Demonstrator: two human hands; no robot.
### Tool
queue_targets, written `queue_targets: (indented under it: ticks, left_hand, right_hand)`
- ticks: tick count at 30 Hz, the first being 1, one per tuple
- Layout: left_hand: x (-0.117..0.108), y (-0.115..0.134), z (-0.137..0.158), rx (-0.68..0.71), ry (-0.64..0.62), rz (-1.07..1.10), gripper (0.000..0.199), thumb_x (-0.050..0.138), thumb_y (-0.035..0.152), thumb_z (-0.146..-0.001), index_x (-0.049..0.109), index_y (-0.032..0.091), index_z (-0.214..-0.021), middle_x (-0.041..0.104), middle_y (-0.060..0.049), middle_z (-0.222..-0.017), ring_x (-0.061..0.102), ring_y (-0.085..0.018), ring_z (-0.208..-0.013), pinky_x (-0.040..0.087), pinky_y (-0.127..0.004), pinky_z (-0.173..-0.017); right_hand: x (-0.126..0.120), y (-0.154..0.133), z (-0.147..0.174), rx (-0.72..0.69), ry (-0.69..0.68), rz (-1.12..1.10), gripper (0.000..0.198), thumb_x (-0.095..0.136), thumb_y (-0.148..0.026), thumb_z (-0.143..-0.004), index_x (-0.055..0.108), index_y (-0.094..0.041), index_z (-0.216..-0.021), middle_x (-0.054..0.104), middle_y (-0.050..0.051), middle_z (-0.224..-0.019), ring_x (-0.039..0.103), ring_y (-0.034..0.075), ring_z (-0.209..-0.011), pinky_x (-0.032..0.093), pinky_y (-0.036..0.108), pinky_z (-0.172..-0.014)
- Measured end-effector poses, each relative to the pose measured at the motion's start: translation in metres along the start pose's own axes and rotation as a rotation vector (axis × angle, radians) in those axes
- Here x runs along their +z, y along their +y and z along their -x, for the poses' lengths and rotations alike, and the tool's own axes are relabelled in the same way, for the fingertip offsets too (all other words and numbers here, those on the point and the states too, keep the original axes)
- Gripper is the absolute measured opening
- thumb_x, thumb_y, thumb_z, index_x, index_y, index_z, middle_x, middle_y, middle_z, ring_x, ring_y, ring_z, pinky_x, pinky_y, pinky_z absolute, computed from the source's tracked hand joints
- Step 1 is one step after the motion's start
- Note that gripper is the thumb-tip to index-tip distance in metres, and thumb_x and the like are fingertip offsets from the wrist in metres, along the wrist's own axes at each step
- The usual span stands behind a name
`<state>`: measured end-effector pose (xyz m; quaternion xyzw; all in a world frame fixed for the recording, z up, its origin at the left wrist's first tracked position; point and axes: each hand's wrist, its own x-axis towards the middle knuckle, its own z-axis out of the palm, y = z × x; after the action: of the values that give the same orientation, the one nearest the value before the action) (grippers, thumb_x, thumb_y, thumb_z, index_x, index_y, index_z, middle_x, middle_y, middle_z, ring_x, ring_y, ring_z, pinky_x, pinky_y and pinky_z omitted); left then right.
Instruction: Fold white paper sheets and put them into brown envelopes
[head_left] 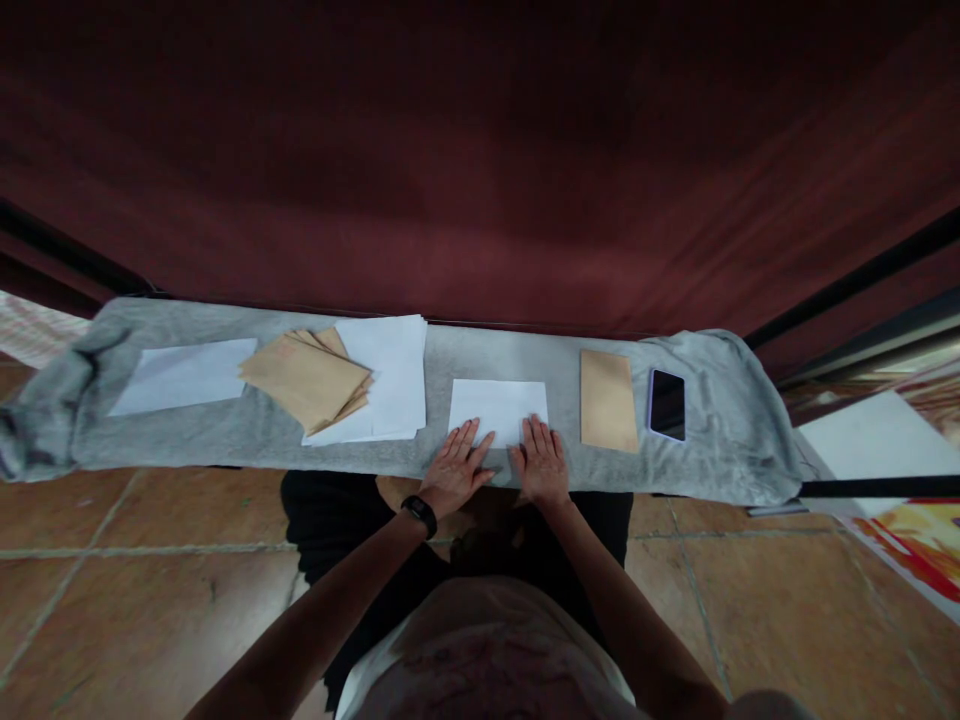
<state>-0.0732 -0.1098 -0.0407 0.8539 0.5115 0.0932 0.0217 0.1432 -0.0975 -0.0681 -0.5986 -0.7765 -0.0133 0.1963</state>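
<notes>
A white sheet of paper [499,400], seemingly folded, lies on the grey cloth in front of me. My left hand [456,470] rests flat on its near left corner, fingers stretched out, with a black band on the wrist. On the near right part of the same paper, my right hand [541,462] lies flat with fingers apart. Left of it is a stack of white paper [397,375], partly covered by a fanned pile of brown envelopes [307,378]. A single brown envelope [608,400] lies to the right of my right hand.
Farther left lies another white sheet [191,375]. A phone [667,405] with a dark screen rests near the right end of the narrow cloth-covered table [525,352]. A dark red fabric [480,180] rises along the far edge. Tiled floor [180,590] shows below.
</notes>
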Motion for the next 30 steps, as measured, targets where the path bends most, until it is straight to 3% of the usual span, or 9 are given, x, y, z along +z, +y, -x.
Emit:
queue_targets:
  ticks: [11,20,24,30]
  left_hand:
    - [0.0,-0.013,0.013,-0.064,-0.003,-0.006,0.074,0.038,0.053,-0.103,0.028,0.006,-0.159,0.031,-0.019,-0.166,0.023,-0.028,-0.156,0.026,-0.046,-0.127]
    - [0.002,-0.018,0.02,-0.141,0.033,-0.002,0.073,0.035,0.051,-0.103,0.028,0.005,-0.159,0.035,-0.021,-0.163,0.03,-0.031,-0.154,0.03,-0.05,-0.125]
    - [0.001,-0.005,0.013,-0.199,0.056,0.003,0.067,0.033,0.041,-0.104,0.023,0.008,-0.161,0.034,-0.018,-0.164,0.029,-0.029,-0.154,0.029,-0.051,-0.125]
    - [0.01,0.031,-0.012,-0.088,0.031,0.053,0.063,0.028,0.022,-0.102,0.02,0.008,-0.162,0.034,-0.015,-0.165,0.024,-0.023,-0.156,0.025,-0.047,-0.128]
  right_hand:
    - [-0.007,0.01,0.009,0.034,0.0,-0.006,0.06,0.036,-0.04,-0.108,0.036,-0.006,-0.158,0.044,0.019,-0.159,0.041,0.031,-0.147,0.027,0.051,-0.122]
    - [-0.011,0.018,0.015,0.056,0.012,0.001,0.059,0.036,-0.04,-0.108,0.04,-0.005,-0.155,0.046,0.02,-0.157,0.042,0.032,-0.146,0.029,0.052,-0.122]
    - [-0.014,0.007,0.012,0.081,0.018,-0.019,0.058,0.035,-0.037,-0.108,0.036,-0.008,-0.158,0.045,0.019,-0.158,0.04,0.031,-0.148,0.029,0.054,-0.121]
    - [-0.012,-0.031,0.001,-0.069,-0.109,-0.124,0.053,0.033,-0.033,-0.109,0.04,-0.013,-0.157,0.044,0.011,-0.16,0.038,0.023,-0.15,0.029,0.044,-0.124]
